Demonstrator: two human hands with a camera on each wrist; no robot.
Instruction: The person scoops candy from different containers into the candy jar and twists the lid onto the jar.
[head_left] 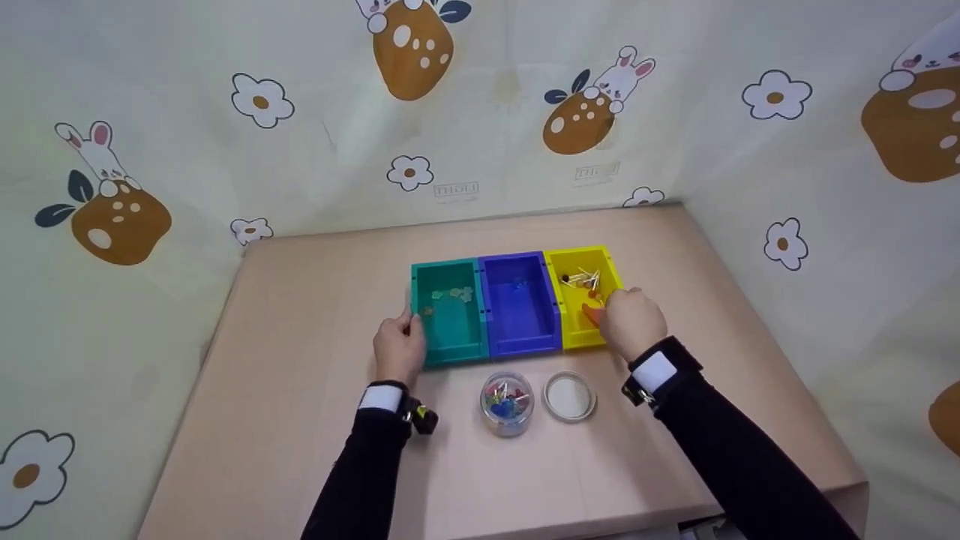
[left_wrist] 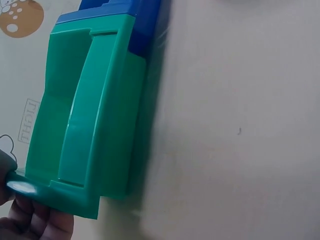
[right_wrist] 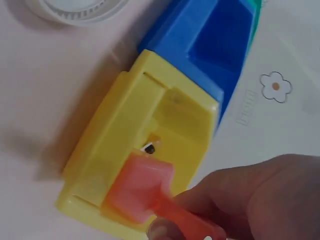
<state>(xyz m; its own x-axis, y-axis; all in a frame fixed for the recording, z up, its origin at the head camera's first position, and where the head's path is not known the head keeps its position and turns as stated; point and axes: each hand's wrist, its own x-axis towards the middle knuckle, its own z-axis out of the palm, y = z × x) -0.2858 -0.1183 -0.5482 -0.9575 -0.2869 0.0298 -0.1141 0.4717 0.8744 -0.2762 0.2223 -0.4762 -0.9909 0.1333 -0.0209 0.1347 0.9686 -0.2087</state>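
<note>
Three joined bins stand in a row: a green bin (head_left: 450,354), a blue-purple bin (head_left: 525,345) and a yellow bin (head_left: 582,339). My left hand (head_left: 399,349) grips the outer rim of the green bin, thumb on one side and fingers underneath. My right hand (head_left: 636,322) holds a small orange-red scoop (right_wrist: 142,186) by its handle, its blade inside the yellow bin. Beyond the blade lie several small stick-like pieces (head_left: 589,280) with dark and orange ends. A few pale pieces (head_left: 460,294) lie in the green bin, and small blue pieces (head_left: 520,283) in the blue-purple one.
In front of the bins stands a clear round jar (head_left: 507,405) of small coloured pieces. A round lid (head_left: 569,397) lies just right of it. Everything rests on a beige-covered table (head_left: 300,330), with patterned cloth walls (head_left: 510,135) behind and at the sides.
</note>
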